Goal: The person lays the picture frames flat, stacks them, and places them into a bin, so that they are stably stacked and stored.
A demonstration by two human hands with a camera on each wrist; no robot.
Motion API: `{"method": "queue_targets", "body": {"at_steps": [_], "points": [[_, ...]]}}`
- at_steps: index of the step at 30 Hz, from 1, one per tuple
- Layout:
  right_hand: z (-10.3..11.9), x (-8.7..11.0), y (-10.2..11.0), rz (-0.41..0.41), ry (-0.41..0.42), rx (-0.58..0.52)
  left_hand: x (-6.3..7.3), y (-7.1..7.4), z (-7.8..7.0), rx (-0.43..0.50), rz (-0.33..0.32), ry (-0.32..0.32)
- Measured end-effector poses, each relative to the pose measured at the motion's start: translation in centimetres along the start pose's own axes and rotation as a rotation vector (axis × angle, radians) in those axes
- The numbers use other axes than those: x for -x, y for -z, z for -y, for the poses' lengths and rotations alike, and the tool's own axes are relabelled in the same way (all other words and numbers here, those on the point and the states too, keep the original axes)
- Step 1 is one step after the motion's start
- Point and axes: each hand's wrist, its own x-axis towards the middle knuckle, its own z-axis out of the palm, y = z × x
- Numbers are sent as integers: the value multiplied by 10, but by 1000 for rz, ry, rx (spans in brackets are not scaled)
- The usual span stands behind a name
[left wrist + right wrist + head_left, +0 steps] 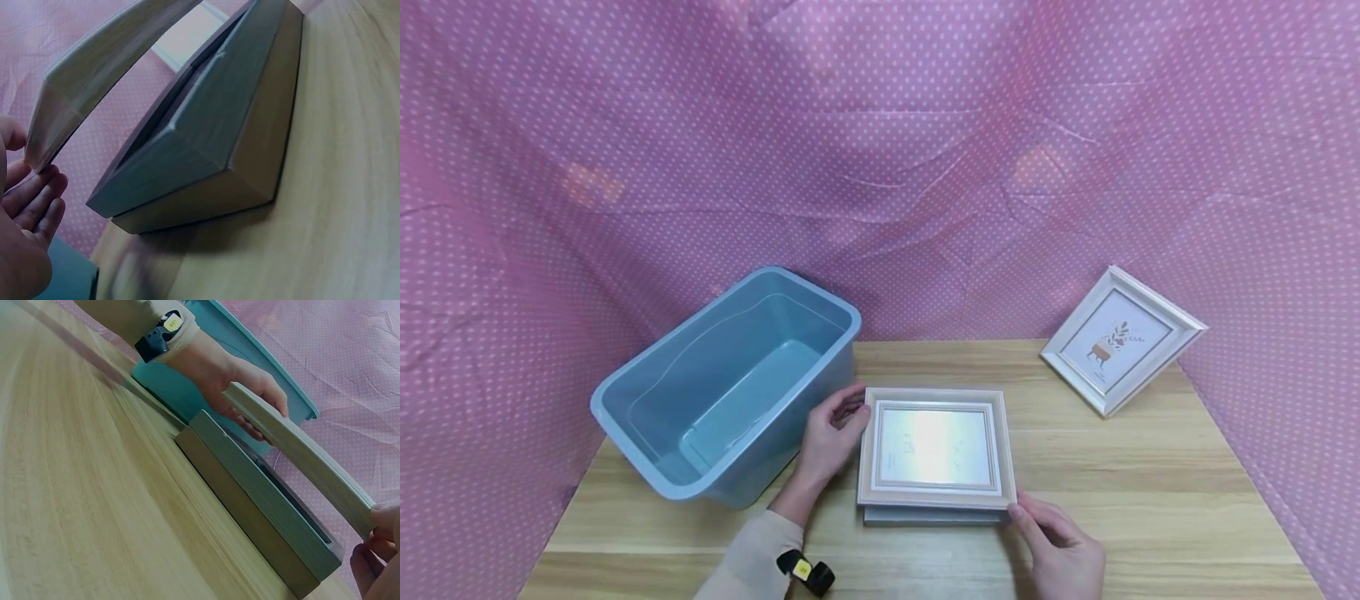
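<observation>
A light wood picture frame (936, 446) with glossy glass is held level between my two hands in the head view. My left hand (831, 446) grips its left side, the thumb on top and fingers beneath. At the near right corner, my right hand (1063, 550) pinches it between thumb and fingers. Both wrist views show it raised over two stacked frames on the table. The upper stacked frame (256, 494) has a grey side, and the lower frame (262, 156) is brown. From above, the held frame hides most of that stack.
A blue plastic bin (625, 375) stands at the left, close beside my left hand. Toward the back right, a white picture frame (1116, 342) with a plant print stands tilted on the wooden table (1150, 483). A pink dotted cloth (925, 183) hangs behind and along both sides.
</observation>
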Motion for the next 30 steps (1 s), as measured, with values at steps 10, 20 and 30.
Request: {"method": "queue_targets", "body": {"at_steps": [10, 20, 30], "points": [[-4, 1, 4, 15, 5, -1, 9, 1, 6, -55, 19, 45], [-7, 1, 7, 44, -38, 55, 13, -1, 16, -75, 6, 34], [-10, 1, 6, 58, -70, 110, 13, -2, 26, -137, 9, 39]]}}
